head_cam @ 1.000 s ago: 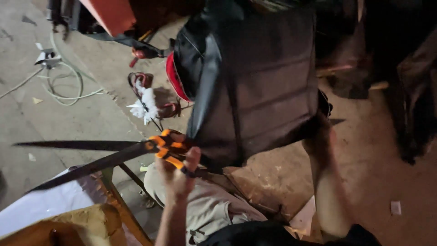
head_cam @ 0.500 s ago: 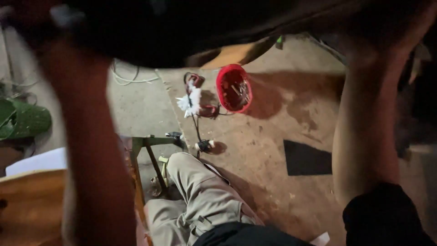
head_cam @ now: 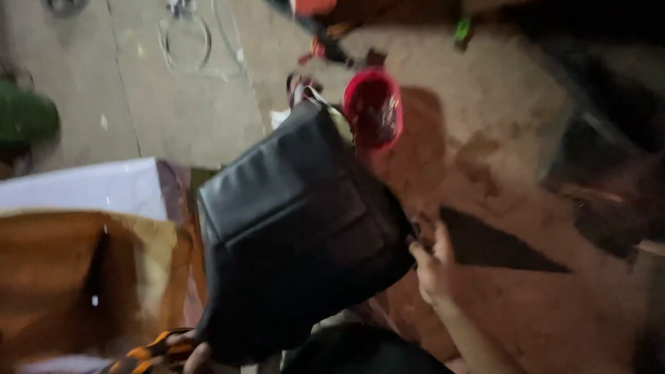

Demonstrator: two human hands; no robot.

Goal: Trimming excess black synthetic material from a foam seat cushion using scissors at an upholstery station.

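Pic is blurred, so some detail is lost. No packages, labels or signs I can make out; nearest thing of that sort is a flat white sheet point(head_cam: 90, 187) at left, rectangular, lying above a tan-brown board point(head_cam: 76, 277).

Big black leather-like panel point(head_cam: 298, 228), stitched into sections, fills the middle, tilted w/ one corner up toward the red bowl. My right hand point(head_cam: 433, 266) is at its lower right corner, fingers closed on the edge there, forearm running down to the btm of frame. My left hand point(head_cam: 190, 353) shows only as a few fingertips at the btm left corner of the panel, touching or just beside it; can't tell if it's gripping the panel. Just beside those fingertips sit orange-and-black handles point(head_cam: 142, 354), prob. scissors; whether my left hand holds them I can't tell either.

Below the panel, a dark lap area, mine. Right of my right hand, a dark triangular scrap point(head_cam: 499, 246) lies flat on the brownish dirt-stained floor point(head_cam: 485, 138). Farther off: red bowl point(head_cam: 374, 107) just past the panel's top corner, then grey concrete at upper left w/ a loop of white cable point(head_cam: 185, 38). Green object point(head_cam: 28, 114) at far left edge. Room dim, right side in deep shadow.
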